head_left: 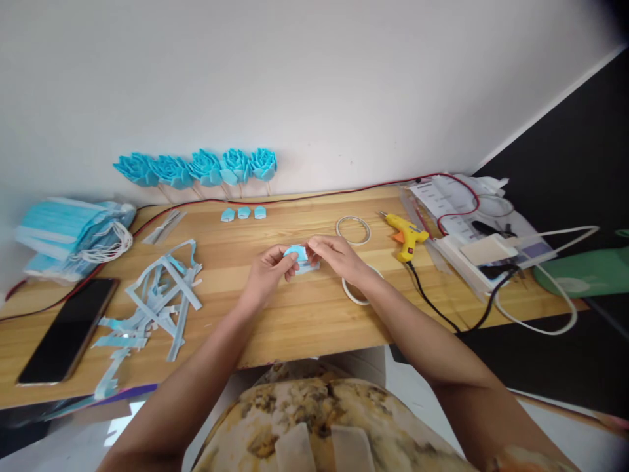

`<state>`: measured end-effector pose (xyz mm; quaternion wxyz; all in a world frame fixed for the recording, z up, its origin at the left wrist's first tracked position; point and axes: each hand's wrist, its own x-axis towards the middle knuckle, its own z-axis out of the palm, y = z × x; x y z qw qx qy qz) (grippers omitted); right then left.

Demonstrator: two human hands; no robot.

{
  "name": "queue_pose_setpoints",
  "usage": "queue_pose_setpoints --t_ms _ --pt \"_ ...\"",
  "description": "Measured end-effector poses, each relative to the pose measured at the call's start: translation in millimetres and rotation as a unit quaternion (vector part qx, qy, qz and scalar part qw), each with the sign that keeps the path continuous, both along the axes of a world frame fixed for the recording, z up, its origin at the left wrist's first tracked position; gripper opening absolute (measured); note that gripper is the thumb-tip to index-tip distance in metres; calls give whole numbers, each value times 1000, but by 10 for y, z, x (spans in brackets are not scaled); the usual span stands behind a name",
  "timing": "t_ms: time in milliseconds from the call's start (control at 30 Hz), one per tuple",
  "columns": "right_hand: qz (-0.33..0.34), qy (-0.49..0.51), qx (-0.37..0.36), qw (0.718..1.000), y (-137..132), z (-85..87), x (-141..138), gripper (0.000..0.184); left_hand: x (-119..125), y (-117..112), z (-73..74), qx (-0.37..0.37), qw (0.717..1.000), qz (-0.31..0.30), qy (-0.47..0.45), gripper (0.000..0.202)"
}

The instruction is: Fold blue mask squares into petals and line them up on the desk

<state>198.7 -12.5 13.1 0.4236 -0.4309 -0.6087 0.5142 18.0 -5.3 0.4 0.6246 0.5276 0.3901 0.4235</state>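
Over the middle of the table, my left hand (271, 270) pinches a small light-blue piece of mask fabric (295, 252) between thumb and fingers. My right hand (338, 254) is closed at that piece's right edge, its thumb and fingertips together on it. More pale blue fabric (308, 267) lies just beneath the fingers; whether it is a separate piece I cannot tell. Behind my hands, three small cut blue petals (244, 213) sit in a row. Several blue fabric flowers (206, 167) on thin sticks lean against the wall.
Cut strips (160, 298) are heaped left, near a phone (69, 331) and a stack of blue face masks (63, 229). Right of my hands are tape rolls (354, 218), a yellow glue gun (405, 236) with a black cord, and a white power strip (464, 262) with cables.
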Motion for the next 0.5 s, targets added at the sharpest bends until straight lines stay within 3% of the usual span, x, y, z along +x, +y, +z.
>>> queue_pose_setpoints --t_ms 300,500 --pt "-17 3 12 1000 6 4 -6 23 2 0 9 12 999 27 34 23" --pt "-53 -50 38 997 7 -8 -18 17 0 -1 19 11 999 29 38 25"
